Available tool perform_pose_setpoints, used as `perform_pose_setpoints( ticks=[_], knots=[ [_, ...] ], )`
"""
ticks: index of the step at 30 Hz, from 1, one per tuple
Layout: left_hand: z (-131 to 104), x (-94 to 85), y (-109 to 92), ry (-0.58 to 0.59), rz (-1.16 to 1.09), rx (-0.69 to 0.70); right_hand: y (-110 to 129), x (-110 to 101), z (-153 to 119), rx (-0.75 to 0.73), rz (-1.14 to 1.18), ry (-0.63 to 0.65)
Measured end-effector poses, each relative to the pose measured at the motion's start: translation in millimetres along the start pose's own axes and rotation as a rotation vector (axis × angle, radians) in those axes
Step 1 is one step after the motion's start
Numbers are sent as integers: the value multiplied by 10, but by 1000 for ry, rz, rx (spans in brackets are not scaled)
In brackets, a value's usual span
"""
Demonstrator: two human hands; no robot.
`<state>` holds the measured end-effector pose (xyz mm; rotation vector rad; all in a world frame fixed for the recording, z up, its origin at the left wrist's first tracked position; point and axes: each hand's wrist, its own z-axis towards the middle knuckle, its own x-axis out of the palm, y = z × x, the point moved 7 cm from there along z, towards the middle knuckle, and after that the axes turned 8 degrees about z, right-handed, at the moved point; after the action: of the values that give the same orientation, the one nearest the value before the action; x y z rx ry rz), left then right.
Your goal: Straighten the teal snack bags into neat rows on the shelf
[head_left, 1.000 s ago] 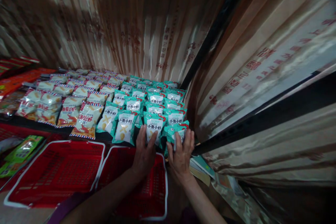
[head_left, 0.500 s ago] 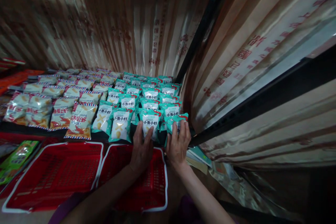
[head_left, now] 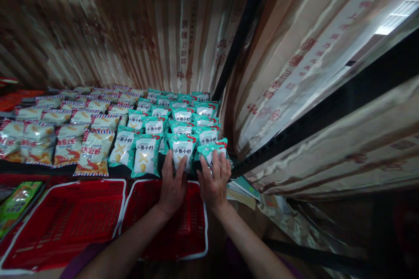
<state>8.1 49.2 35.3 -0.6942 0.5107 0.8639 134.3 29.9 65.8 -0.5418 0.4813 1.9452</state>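
Rows of teal snack packets (head_left: 153, 125) lie on a dark shelf against a striped curtain. My left hand (head_left: 172, 183) rests with spread fingers on the lower edge of the front teal packet (head_left: 182, 150). My right hand (head_left: 213, 178) lies flat with fingers apart on the rightmost front teal packet (head_left: 212, 148) at the shelf's right end. Neither hand lifts a packet; both press on the front row.
Red-striped snack packets (head_left: 67, 133) fill the shelf to the left. Two red plastic baskets (head_left: 65, 220) sit below my arms. A green packet (head_left: 16, 200) lies at far left. Booklets (head_left: 244, 189) lie right of my right hand. A shiny curtain (head_left: 310, 74) and black frame close the right side.
The view has drifted right and down a little. Both hands have stayed on the same front teal packets, my right hand's fingers now flatter on its packet.
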Motion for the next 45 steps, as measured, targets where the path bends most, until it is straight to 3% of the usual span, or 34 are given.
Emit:
perform_pose_setpoints(
  ticks=[9,24,31,45],
  knots=[
    [-28,5,22,16,-16,5,322,53,-178,-99,205,111],
    [-18,-23,1,12,30,22,122,167,-145,-14,234,141],
    [-13,-35,12,2,28,23,44,87,-72,-38,350,105],
    [-27,-9,30,45,-2,9,24,117,-106,-36,434,178]
  ],
)
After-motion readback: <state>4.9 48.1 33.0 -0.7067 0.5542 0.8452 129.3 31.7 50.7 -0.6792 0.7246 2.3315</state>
